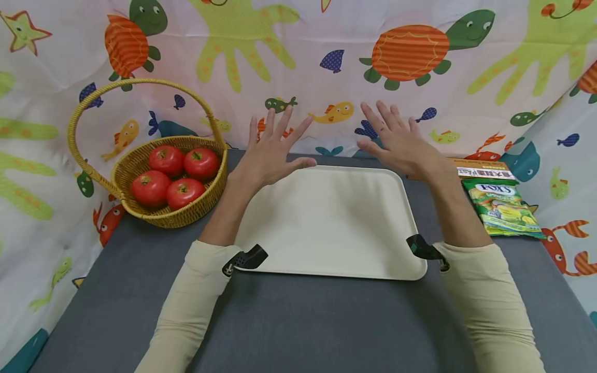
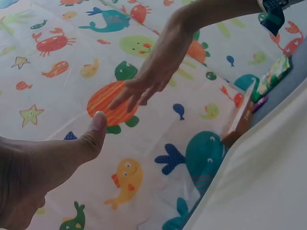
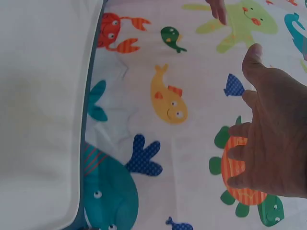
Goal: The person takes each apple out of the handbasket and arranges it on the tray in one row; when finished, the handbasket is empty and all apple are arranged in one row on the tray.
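Note:
Both hands are raised over the far side of a cream tray (image 1: 326,223) that lies on the grey table. In the head view my left hand (image 1: 272,153) has its fingers spread and holds nothing; it is above the tray's far left corner. My right hand (image 1: 398,140) hovers over the far right corner, fingers apart, also holding nothing. The left wrist view shows the left thumb (image 2: 98,127) with the other hand beyond it. In the right wrist view the right hand (image 3: 278,129) is away from the tray's edge.
Left of the tray stands a yellow wicker basket (image 1: 186,215) with a tall handle and several red tomatoes (image 1: 151,188) in it. On the right lie a green FOX'S packet (image 1: 503,207) and an orange-brown box (image 1: 482,166). A patterned cloth (image 1: 326,31) hangs behind the table.

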The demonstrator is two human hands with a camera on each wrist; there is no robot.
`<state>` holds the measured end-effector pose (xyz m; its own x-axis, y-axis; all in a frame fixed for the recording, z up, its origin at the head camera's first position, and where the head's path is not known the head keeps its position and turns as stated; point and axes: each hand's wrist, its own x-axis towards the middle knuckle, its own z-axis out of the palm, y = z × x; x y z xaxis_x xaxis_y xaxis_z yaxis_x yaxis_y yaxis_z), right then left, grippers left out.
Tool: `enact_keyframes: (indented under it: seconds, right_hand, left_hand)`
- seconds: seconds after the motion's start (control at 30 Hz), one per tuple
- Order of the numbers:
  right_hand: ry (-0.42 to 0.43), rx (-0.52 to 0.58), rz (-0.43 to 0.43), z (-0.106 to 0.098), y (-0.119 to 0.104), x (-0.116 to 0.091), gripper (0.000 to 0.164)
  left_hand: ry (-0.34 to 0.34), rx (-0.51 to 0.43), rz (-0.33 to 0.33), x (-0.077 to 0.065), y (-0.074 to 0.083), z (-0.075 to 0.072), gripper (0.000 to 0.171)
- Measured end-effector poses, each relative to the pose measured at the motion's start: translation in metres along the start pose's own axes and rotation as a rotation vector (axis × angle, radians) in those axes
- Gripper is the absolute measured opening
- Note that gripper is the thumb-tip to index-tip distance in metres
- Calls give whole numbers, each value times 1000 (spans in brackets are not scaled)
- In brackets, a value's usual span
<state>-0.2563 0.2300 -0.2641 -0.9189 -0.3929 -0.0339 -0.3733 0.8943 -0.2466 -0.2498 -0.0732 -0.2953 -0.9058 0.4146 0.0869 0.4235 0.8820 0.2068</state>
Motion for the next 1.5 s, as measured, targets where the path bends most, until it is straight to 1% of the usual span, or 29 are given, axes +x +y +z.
enact_keyframes:
  seconds: [0.13, 0.27, 0.4, 0.5, 0.6, 0.67, 0.8, 0.9, 1.03, 1.13, 1.2, 1.33, 1.5]
  right_hand:
    - [-88, 92, -15, 0, 18, -9, 81]
    - [-181, 163, -27, 3, 39, -18, 82]
    - [-258, 161, -27, 12, 63, -30, 85]
    - [-337, 147, -9, 22, 80, -42, 85]
    - [-389, 149, 19, 32, 95, -55, 84]
    - [-400, 160, 31, 40, 105, -61, 85]
    - [-432, 217, 24, 61, 124, -70, 93]
    - [-448, 232, 11, 77, 137, -75, 107]
    - [-412, 234, -3, 94, 152, -80, 131]
    - [-391, 253, -10, 103, 159, -79, 142]
    - [-395, 276, -12, 108, 162, -77, 146]
    - [-413, 320, -22, 115, 170, -76, 148]
    - [-423, 339, -36, 117, 174, -76, 149]
  left_hand:
    - [23, -12, 31, -4, -7, 5, 90]
    - [76, -23, 91, -8, -15, 5, 89]
    - [114, -29, 135, -13, -22, 3, 86]
    - [111, -42, 139, -19, -27, 1, 84]
    - [92, -47, 131, -27, -33, 0, 83]
    - [88, -47, 127, -33, -38, -1, 83]
    - [81, -67, 124, -41, -46, -2, 83]
    - [74, -70, 125, -46, -51, -4, 85]
    - [68, -43, 125, -52, -56, -7, 87]
    - [62, -42, 114, -60, -62, -10, 86]
    - [55, -46, 105, -64, -68, -12, 85]
    - [45, -63, 87, -72, -79, -14, 84]
    - [76, -82, 79, -80, -91, -16, 83]
